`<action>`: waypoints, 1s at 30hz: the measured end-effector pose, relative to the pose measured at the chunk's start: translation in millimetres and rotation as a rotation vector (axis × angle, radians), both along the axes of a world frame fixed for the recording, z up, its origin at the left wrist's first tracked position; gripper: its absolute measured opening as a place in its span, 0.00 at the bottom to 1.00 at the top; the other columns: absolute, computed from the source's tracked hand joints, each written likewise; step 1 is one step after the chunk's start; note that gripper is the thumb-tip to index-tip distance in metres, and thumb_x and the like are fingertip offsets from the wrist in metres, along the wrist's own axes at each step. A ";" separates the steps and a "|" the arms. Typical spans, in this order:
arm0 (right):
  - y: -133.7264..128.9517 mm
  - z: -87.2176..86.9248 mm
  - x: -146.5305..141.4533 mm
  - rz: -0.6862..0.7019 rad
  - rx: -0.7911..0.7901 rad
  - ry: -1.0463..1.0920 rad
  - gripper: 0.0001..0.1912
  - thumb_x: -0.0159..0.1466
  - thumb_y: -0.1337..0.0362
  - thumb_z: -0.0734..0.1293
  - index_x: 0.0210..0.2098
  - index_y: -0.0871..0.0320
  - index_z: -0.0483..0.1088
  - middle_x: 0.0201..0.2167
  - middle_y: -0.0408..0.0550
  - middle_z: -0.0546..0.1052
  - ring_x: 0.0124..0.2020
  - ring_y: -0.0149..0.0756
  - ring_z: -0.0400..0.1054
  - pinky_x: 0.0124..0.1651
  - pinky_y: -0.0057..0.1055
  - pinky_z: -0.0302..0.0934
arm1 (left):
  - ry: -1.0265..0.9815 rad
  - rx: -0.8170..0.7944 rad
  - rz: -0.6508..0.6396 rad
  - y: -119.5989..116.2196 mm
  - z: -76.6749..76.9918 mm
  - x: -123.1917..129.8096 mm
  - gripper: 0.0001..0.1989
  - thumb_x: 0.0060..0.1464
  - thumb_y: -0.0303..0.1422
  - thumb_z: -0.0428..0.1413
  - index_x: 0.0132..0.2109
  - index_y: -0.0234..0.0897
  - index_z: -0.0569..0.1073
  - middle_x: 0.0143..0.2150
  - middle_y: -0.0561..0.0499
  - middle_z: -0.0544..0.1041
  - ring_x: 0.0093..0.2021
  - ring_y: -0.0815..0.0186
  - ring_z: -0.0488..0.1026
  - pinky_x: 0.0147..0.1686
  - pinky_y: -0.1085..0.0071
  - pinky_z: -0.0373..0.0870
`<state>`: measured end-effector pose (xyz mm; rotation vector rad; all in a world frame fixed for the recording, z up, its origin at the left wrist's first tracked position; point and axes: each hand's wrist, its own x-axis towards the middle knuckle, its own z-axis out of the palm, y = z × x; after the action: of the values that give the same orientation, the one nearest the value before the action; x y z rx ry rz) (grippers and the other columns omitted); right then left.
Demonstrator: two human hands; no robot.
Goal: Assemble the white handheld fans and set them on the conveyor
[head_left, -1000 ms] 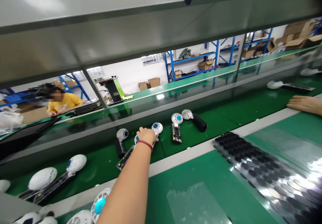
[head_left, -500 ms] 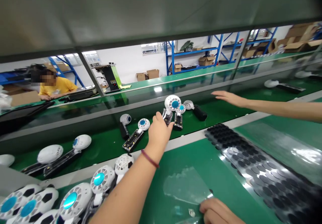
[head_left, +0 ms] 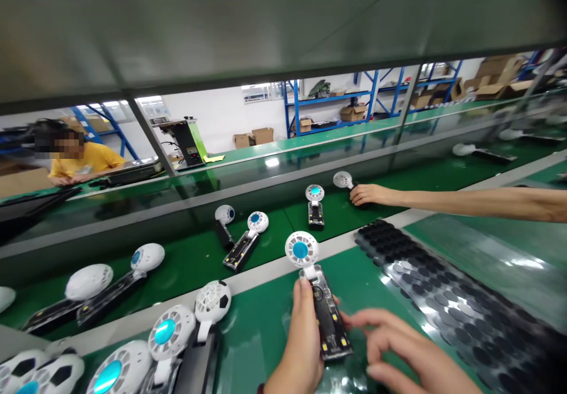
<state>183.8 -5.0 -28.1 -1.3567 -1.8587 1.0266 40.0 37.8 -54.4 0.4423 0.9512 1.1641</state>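
Observation:
My left hand (head_left: pixel 303 335) is wrapped round the black body of a small fan (head_left: pixel 328 317). The fan's round white head with a blue centre points away from me, and yellow squares dot its dark face. My right hand (head_left: pixel 398 347) is beside the fan's lower right edge, fingers apart and index finger reaching to that edge; nothing shows in it. Another person's hand (head_left: pixel 370 195) holds a white-headed fan (head_left: pixel 342 180) on the green belt (head_left: pixel 283 225). One more fan (head_left: pixel 315 193) lies on the belt to its left.
Several fans with football-patterned or blue-centred heads (head_left: pixel 172 330) crowd the near left. A clear sheet of black discs (head_left: pixel 443 299) lies at the right. A metal panel (head_left: pixel 266 39) hangs overhead. A person in yellow (head_left: pixel 91 159) sits beyond the belt.
My left hand has come back from the belt with a fan. My right hand has moved up beside it. The other person's hand has closed on a fan on the belt.

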 end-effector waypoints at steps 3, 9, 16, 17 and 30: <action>28.5 28.5 -10.2 -0.085 -0.110 0.039 0.06 0.57 0.65 0.61 0.23 0.53 0.64 0.54 0.43 0.63 0.55 0.39 0.57 0.52 0.31 0.56 | -0.027 0.075 0.034 -2.1 0.4 -0.8 0.24 0.49 0.52 0.50 0.43 0.37 0.65 0.32 0.49 0.75 0.34 0.62 0.73 0.31 0.70 0.68; 60.1 40.4 -31.4 0.018 -0.162 -0.031 0.07 0.57 0.69 0.58 0.24 0.55 0.60 0.43 0.44 0.66 0.39 0.35 0.64 0.41 0.31 0.59 | 0.041 0.159 0.028 -2.5 1.3 -3.9 0.25 0.51 0.47 0.51 0.53 0.41 0.61 0.55 0.47 0.68 0.55 0.60 0.62 0.49 0.71 0.61; 61.5 38.2 -30.8 0.108 -0.084 -0.189 0.07 0.57 0.72 0.57 0.25 0.56 0.59 0.36 0.41 0.65 0.35 0.32 0.62 0.38 0.29 0.55 | 0.132 0.170 0.072 -2.6 4.2 -0.3 0.23 0.54 0.44 0.47 0.53 0.37 0.61 0.56 0.44 0.66 0.58 0.60 0.59 0.53 0.70 0.56; 61.7 38.2 -30.2 0.115 -0.086 -0.198 0.07 0.57 0.72 0.57 0.26 0.56 0.58 0.36 0.41 0.65 0.35 0.32 0.62 0.38 0.29 0.55 | 0.136 0.159 0.068 -2.4 4.4 0.0 0.23 0.54 0.44 0.47 0.53 0.37 0.61 0.56 0.43 0.66 0.57 0.60 0.60 0.53 0.70 0.57; 61.2 51.5 -29.4 0.140 -0.146 -0.313 0.06 0.57 0.72 0.56 0.25 0.56 0.57 0.34 0.39 0.64 0.27 0.28 0.58 0.29 0.26 0.51 | 0.176 0.072 0.047 -3.0 10.6 0.8 0.23 0.55 0.44 0.45 0.54 0.37 0.59 0.55 0.43 0.68 0.57 0.59 0.60 0.57 0.67 0.50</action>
<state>154.4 56.2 23.4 -1.5642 -2.1684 1.0871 40.8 34.7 -43.8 0.5907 1.0785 1.2192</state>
